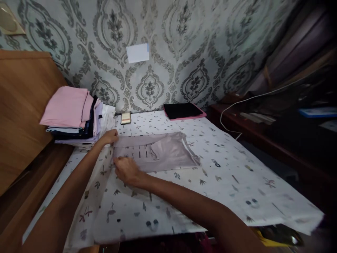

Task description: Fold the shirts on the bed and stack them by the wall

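A greyish-mauve T-shirt point(168, 154) with dark print lies on the patterned white sheet point(231, 196), folded into a long strip with its neck end to the right. My left hand point(110, 137) pinches the far corner of its left end. The near corner of that same end is gripped by my right hand point(127, 171), fingers curled closed. Just beyond my left hand stands a stack of folded clothes point(65, 107), a pink one on top.
Against the patterned wall lie a small framed card point(125, 118) and a folded black cloth point(181, 110) over a pink one. A wooden panel point(23, 116) rises at the left. Along the right runs a dark red ledge point(237, 123) with a white cable point(223, 112).
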The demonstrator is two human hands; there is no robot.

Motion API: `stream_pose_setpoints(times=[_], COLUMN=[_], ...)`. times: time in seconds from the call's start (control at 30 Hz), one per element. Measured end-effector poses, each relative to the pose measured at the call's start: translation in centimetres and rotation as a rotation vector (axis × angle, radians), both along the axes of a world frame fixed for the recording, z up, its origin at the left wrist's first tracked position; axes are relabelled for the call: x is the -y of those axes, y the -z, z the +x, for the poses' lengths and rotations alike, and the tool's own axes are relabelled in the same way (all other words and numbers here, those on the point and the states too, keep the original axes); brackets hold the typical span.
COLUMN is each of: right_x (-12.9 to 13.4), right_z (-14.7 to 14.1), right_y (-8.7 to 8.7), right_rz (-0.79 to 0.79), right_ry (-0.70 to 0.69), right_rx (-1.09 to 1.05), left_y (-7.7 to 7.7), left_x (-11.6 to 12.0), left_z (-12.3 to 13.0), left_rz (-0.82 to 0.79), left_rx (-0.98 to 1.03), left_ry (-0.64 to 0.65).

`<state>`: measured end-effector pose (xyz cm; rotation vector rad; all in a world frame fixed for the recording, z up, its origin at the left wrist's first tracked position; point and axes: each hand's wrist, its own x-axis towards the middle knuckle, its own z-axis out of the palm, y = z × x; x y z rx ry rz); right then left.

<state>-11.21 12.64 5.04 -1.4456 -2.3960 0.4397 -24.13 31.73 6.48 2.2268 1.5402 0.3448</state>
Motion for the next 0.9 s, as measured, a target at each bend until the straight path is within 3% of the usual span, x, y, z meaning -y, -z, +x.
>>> stream_pose_setpoints(times=[0.17, 0.37, 0.47, 0.6, 0.77, 0.9], right_x=[0.9, 2.8, 4.0, 5.7, 6.3, 6.2], right_z=[3.8, 9.6, 12.0, 14.1, 14.9, 15.0], right_y=[-0.4, 1.6, 2.0, 1.8, 1.8, 1.9], right_rz=[-0.118, -0.344, -0.517, -0.664, -0.734, -0.734], right_ry=[0.310, 0.429, 0.485, 0.553, 0.567, 0.536], right_rx=[-0.445, -1.003, -1.179, -1.312, -1.378, -1.380], left_y=[-2.7, -5.1, -4.6, -2.3, -0.2, 0.7], left_x=[1.1, 2.1, 2.2, 2.4, 2.5, 1.8], left_z=[2.6, 9.7, 13.0, 15.9, 16.9, 17.1], left_rz=[-0.080, -0.347, -0.434, -0.516, -0.558, -0.468], left_rx=[0.181, 0.447, 0.462, 0.409, 0.326, 0.264], left_ry=[0.049, 0.130, 0.130, 0.152, 0.219, 0.265])
